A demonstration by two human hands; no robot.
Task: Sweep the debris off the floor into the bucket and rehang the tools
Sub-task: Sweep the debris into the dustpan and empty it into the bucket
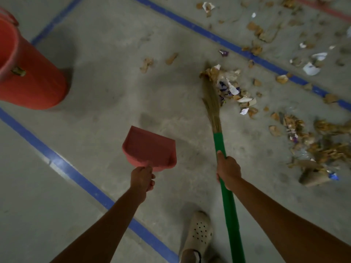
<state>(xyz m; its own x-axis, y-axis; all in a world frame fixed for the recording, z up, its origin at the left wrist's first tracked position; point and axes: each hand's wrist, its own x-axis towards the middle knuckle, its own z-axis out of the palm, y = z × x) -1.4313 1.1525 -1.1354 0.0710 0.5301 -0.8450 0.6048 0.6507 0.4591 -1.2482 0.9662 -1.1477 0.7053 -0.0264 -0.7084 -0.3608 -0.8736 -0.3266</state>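
Your right hand (228, 170) closed round broom (218, 141), left hand (142, 179) closed on dustpan (150, 147) handle. Risk: dustpan well apart from debris (230, 88), hard stroke scatters bits past it; bucket (28, 69) far left.

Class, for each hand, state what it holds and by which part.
The left hand holds the dustpan by its handle. The right hand grips the broom on its green handle, below the bristles.

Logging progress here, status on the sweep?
Left hand holds dustpan, empty. Right hand on broom, bristles against debris. Bucket far left, path clear.
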